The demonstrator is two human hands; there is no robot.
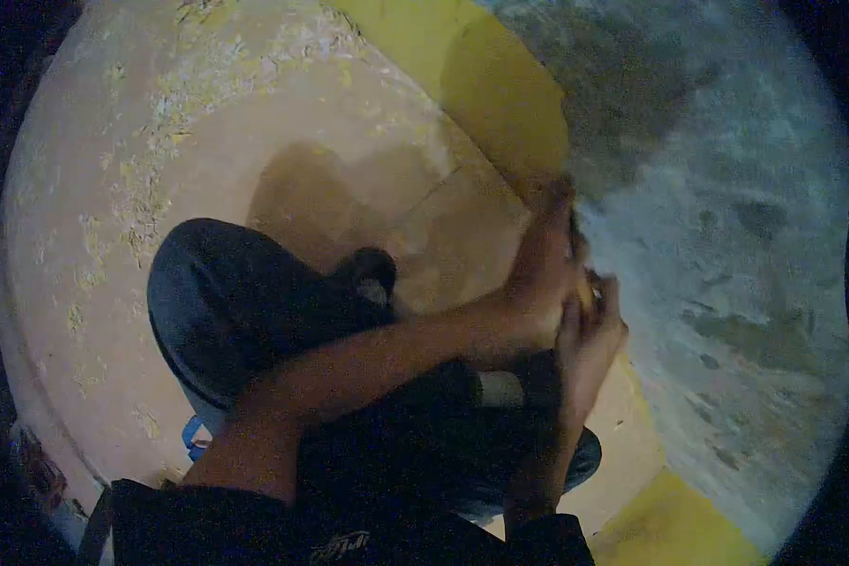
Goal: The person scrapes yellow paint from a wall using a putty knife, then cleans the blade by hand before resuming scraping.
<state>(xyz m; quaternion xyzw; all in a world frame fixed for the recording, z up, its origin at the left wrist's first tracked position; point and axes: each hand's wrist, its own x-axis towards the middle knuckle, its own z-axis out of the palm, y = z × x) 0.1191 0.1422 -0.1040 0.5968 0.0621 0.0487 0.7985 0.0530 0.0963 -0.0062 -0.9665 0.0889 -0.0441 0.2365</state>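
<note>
My left hand (548,269) reaches across from the left to the border between the pale surface (349,104) and the rough grey one (745,226). Its fingers are bent and blurred, with a dark thin edge beside them. Just below it, my right hand (594,335) is closed, thumb and fingers pressed together. A small yellowish-orange piece (587,296) shows between the two hands; its kind is too blurred to make out. The two hands touch or nearly touch, and the fingers hide most of what is in them.
My bent legs in dark trousers (226,292) lie below the hands. A yellow painted band (481,85) runs along the grey surface, and reappears at lower right. Flaking yellow patches mark the pale surface. A small blue item (196,436) lies at left, by my arm. Shadows fall around the hands.
</note>
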